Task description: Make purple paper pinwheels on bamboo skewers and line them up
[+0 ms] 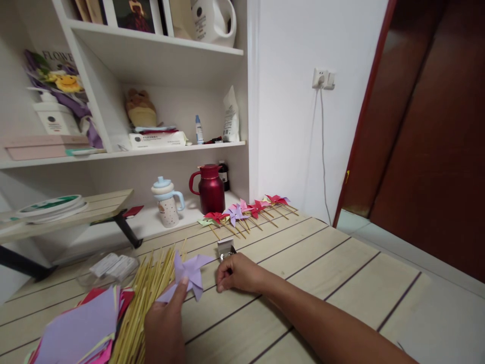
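Note:
A light purple paper pinwheel (pixel 192 272) is pinched by my left hand (pixel 166 316), its thumb pressed near the folded centre. My right hand (pixel 237 273) rests on the table with its fingers curled closed, right beside a small open box (pixel 226 246) with shiny bits inside. Whatever those fingers hold, if anything, is hidden. Thin yellowish sticks (pixel 146 288) lie in a bundle under and beside my left hand. Left of them is a stack of coloured paper sheets (pixel 81 323), purple on top.
Several finished pinwheels on sticks (pixel 237 212) lie along the table's back edge. Behind them stand a red thermos jug (pixel 211 189) and a pale blue-lidded cup (pixel 166 205). A clear dish (pixel 85 270) holds white packets. At left, a small raised stand (pixel 102 206) bears tape rolls (pixel 53 208).

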`<state>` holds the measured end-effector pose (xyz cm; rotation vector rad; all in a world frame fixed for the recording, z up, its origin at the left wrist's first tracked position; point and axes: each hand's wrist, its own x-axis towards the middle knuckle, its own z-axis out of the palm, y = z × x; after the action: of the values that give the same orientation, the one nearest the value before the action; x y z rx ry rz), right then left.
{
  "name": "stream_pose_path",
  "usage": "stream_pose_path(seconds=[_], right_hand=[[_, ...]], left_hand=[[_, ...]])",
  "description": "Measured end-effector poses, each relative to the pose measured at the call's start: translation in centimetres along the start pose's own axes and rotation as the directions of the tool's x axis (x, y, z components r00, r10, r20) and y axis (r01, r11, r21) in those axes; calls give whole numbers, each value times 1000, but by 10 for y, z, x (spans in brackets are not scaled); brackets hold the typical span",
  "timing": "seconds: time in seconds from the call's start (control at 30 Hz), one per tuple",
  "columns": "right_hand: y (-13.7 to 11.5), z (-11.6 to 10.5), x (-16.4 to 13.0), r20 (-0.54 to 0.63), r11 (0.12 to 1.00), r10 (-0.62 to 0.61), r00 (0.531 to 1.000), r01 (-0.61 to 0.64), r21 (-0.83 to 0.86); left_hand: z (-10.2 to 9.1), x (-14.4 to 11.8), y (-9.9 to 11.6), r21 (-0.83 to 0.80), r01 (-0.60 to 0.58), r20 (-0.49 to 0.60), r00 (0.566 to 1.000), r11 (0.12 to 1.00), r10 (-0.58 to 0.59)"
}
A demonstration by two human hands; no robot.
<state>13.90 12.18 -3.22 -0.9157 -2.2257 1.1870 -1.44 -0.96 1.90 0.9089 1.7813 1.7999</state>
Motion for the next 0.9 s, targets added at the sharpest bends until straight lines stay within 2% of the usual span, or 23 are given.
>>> stream_pose_path(seconds=[0.1,0.3,0.67,0.8,0.9], right_hand=[[-1,0,-1,-14,1000,-1,1000,1,-13],[0,2,0,-37,999,1,999,-3,-35],[-1,1,-1,-64,999,13,998,-15,-29],[-4,0,-3,-60,1000,17,998,-17,-5],[-6,-2,-6,-56,999,42,998,-41,20]], left_hand=[[-1,1,-1,40,26,48,998,999,-28],[-3,5,-6,123,-18,38,999,992,14],[-3,5,-9,96,-18,42,999,995,14],[-3,4,-8,83,-54,-3,999,995,54],[-2,3,-5,47,-26,-2,1000,999,26]])
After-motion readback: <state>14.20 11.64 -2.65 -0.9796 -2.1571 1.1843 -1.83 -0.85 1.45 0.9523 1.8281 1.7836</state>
